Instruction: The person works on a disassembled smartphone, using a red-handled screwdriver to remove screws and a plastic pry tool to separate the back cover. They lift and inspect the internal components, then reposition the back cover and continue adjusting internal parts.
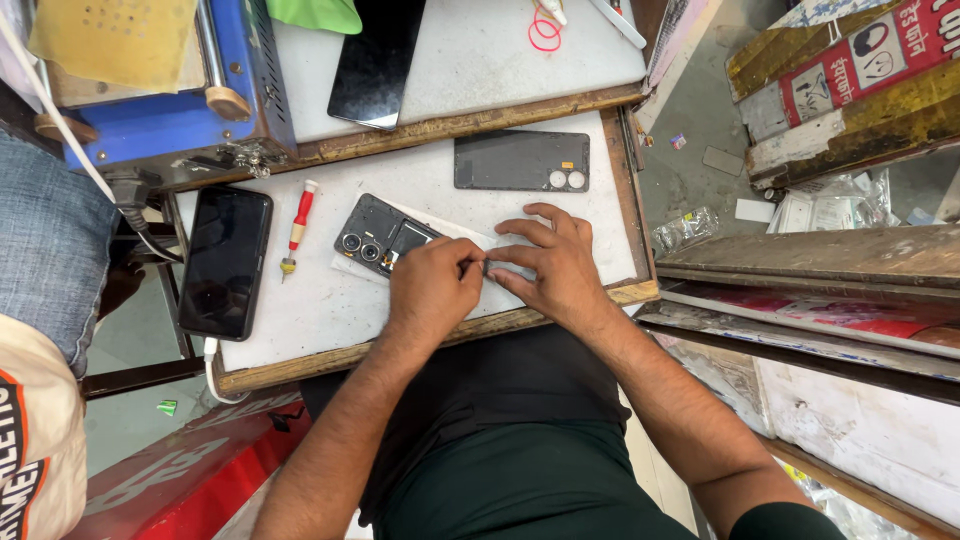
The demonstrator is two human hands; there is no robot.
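The bench (330,300) is off-white with a worn brown wooden edge, carrying a dark grey opened phone (385,238) with 2 silver-ringed lenses, a speckled grey back cover (520,160) with 2 white circles, a glossy black phone (225,262), and a red-and-white screwdriver (298,228) beside a blue machine (160,120).
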